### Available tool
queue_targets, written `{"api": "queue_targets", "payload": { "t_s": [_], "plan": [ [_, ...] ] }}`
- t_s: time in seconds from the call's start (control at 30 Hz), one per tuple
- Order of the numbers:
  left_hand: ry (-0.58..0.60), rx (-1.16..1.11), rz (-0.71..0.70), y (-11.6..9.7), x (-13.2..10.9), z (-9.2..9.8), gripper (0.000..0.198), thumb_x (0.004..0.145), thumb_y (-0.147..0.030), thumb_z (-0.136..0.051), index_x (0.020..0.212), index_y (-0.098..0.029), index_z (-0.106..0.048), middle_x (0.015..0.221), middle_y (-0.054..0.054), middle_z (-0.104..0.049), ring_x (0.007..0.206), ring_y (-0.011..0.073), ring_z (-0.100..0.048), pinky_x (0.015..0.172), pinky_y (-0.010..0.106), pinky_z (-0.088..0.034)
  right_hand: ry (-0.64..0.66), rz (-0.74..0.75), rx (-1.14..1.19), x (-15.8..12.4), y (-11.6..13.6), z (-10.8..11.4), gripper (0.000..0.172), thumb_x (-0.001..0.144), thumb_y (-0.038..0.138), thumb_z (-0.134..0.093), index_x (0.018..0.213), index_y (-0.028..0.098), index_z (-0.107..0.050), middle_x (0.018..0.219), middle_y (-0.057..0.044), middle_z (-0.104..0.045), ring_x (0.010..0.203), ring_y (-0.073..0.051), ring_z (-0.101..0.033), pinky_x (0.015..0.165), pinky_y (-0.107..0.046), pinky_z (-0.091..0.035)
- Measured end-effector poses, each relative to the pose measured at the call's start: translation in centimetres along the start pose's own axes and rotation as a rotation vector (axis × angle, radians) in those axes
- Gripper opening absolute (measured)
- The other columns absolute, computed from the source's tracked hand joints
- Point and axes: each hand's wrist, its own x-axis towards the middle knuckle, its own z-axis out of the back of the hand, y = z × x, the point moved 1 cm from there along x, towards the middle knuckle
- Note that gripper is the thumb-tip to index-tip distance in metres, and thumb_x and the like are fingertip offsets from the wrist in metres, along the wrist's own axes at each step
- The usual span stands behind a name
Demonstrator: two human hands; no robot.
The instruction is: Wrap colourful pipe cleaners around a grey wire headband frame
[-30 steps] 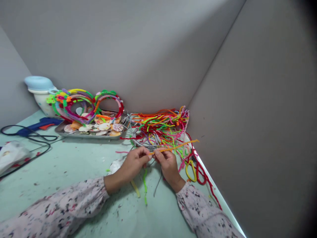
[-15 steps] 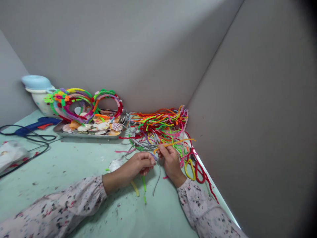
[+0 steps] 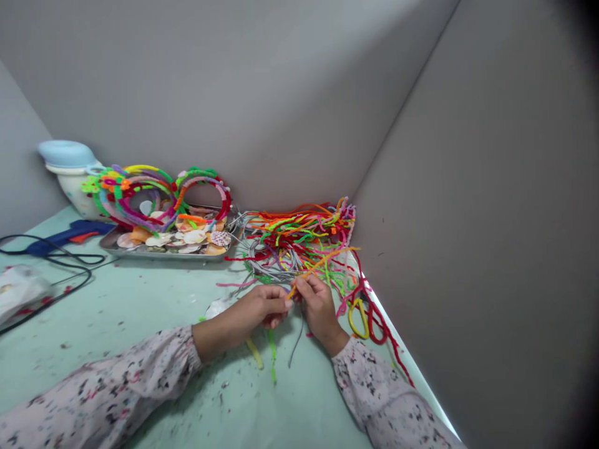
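Note:
An orange pipe cleaner (image 3: 327,259) slants up to the right from my right hand (image 3: 319,307), whose thumb and fingers pinch it near its lower end. That end meets the fingertips of my left hand (image 3: 262,307). My left hand is closed in a pinch, with a bit of purple fuzz showing at its fingertips. A thin grey wire (image 3: 296,344) hangs down between the hands; whether it joins the purple piece is hidden by the fingers. Below my left hand lie a yellow pipe cleaner piece (image 3: 254,353) and a bright green one (image 3: 272,355).
Behind my hands lies a heap of coloured pipe cleaners (image 3: 299,231). A metal tray (image 3: 163,254) of shells (image 3: 194,237) supports several fuzzy headbands (image 3: 140,193). Red-and-yellow-handled scissors (image 3: 377,324) sit at the right edge. A blue glue gun (image 3: 60,240) with a black cord lies left.
The orange pipe cleaner has tilted more steeply, and its lower end has come to my left fingertips. My right hand has shifted slightly to the left.

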Motion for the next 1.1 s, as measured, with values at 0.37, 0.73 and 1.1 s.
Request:
{"api": "queue_targets", "payload": {
  "t_s": [0.37, 0.73, 1.1],
  "plan": [
    [-0.007, 0.082, -0.009, 0.1, -0.1, -0.4, 0.026, 0.077, -0.037, -0.063, 0.07, -0.016, -0.049, 0.055, -0.005, -0.046, 0.044, 0.0057, -0.038, 0.043, 0.019, -0.023, -0.006, 0.072, -0.079, -0.1, 0.3, 0.2, 0.028, 0.087, 0.04, -0.056, 0.07, 0.019, -0.061, 0.057, 0.004, -0.05, 0.055, -0.011, -0.044, 0.056, -0.025, -0.037],
    [-0.303, 0.417, -0.199, 0.8, 0.3, 0.0, 0.025, 0.08, -0.04, -0.057, 0.076, -0.017, -0.051, 0.06, -0.006, -0.047, 0.047, 0.0083, -0.043, 0.045, 0.02, -0.033, -0.093, 0.121, -0.192, -0.3, 0.4, 0.0, 0.025, 0.084, 0.039, -0.058, 0.069, 0.018, -0.06, 0.059, 0.002, -0.052, 0.056, -0.012, -0.045, 0.055, -0.026, -0.037],
    [-0.322, 0.522, -0.208, 0.5, -0.2, -0.5, 0.019, 0.081, -0.034, -0.052, 0.075, -0.016, -0.055, 0.058, -0.004, -0.05, 0.049, 0.0103, -0.046, 0.047, 0.022, -0.034, -0.105, 0.096, -0.174, -0.1, 0.3, 0.1, 0.03, 0.088, 0.042, -0.055, 0.07, 0.019, -0.06, 0.059, 0.003, -0.05, 0.057, -0.012, -0.045, 0.056, -0.026, -0.037]
  ]
}}
